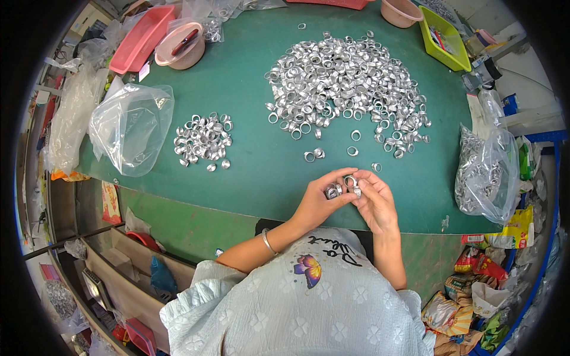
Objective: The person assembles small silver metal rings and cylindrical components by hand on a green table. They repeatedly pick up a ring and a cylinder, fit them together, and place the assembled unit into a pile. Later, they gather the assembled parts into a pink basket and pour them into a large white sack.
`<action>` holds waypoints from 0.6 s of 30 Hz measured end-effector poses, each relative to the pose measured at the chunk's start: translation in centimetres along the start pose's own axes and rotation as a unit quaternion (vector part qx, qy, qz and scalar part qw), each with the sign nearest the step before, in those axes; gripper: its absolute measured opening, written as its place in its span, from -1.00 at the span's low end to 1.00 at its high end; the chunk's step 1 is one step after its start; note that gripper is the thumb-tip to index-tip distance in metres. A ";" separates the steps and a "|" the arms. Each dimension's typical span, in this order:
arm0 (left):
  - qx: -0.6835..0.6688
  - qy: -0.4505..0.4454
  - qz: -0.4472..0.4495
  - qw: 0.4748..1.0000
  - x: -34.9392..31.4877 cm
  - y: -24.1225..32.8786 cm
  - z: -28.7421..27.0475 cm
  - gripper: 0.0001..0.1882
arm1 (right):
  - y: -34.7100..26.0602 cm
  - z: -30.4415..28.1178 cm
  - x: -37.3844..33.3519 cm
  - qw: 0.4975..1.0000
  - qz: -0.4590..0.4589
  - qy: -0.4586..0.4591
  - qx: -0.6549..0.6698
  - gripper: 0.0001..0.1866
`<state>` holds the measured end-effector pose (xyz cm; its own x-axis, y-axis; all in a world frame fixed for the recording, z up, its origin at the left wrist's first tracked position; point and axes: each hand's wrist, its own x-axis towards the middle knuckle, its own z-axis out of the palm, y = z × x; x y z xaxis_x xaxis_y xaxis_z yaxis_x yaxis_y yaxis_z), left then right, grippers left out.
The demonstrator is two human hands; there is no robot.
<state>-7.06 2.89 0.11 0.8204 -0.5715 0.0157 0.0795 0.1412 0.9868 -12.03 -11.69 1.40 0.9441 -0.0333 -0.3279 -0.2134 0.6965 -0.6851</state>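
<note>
Both my hands meet over the near edge of the green table (249,172). In my left hand (321,200), several silver rings (333,190) sit within the curled fingers. My right hand (377,200) is closed with its fingertips on a silver ring (357,191) between the two hands. Just beyond my fingers lie a few loose rings (352,151). A large heap of silver rings (338,77) spreads over the far right half of the table. To the left is a smaller pile of rings (203,139).
A crumpled clear bag (133,127) lies at the left edge, below a pink tray (142,40) and a round pink bowl (189,56). At the right, a clear bag of rings (478,175) hangs near the edge. A green tray (445,44) stands far right.
</note>
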 end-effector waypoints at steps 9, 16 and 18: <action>-0.324 -0.007 -0.229 0.918 0.7 1.0 -1.1 -0.68 | -0.9 1.7 -1.3 0.971 -0.096 0.004 -0.219 -0.79; -0.440 -0.069 -0.288 0.848 0.4 0.8 -1.8 -0.56 | -0.3 1.0 -0.3 0.974 -0.208 0.052 -0.067 -0.81; -0.418 -0.072 -0.294 0.856 0.5 2.0 -1.5 -0.58 | -0.1 1.9 -0.4 0.967 -0.231 0.062 -0.087 -0.81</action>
<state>-5.61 4.10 1.81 0.4254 -0.8279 -0.3655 0.8823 0.2896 0.3710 -11.87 -10.36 2.80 0.9138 -0.4050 -0.0297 0.1740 0.4568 -0.8724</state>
